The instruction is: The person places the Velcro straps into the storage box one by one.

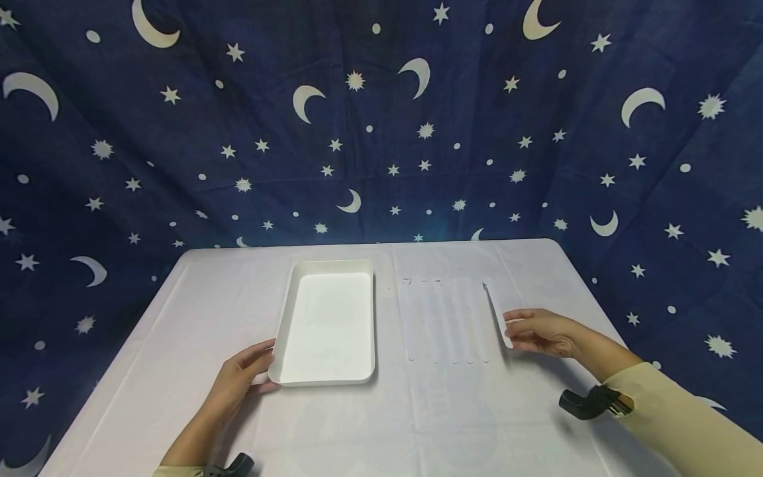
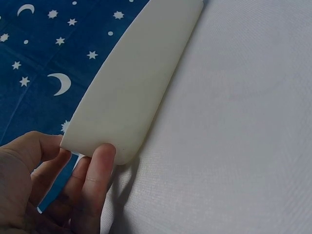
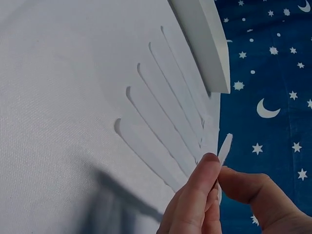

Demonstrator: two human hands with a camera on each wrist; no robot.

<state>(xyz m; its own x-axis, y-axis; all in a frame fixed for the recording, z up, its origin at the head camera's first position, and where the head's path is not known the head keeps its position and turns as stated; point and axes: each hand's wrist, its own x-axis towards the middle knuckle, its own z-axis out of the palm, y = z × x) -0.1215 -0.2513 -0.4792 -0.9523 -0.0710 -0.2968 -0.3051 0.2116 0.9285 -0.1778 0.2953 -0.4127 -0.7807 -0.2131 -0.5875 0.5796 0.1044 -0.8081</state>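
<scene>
A shallow white rectangular tray point(image 1: 330, 324) lies on the table, left of centre. My left hand point(image 1: 238, 377) grips its near left corner; in the left wrist view the thumb and fingers are around the corner of the tray wall point(image 2: 122, 83). On the right, my right hand point(image 1: 542, 333) pinches a thin white strip point(image 1: 496, 308) by its near part, between thumb and fingers. The strip is tilted above the cloth and has a dark far tip. Beside it, several similar flat white strips point(image 3: 146, 151) with rounded near ends lie side by side.
A white cloth point(image 1: 369, 430) covers the table. Behind it hangs a dark blue curtain point(image 1: 381, 179) with moons and stars. The row of strips lies between the tray and my right hand. Black wrist mounts point(image 1: 587, 403) stick out from both sleeves.
</scene>
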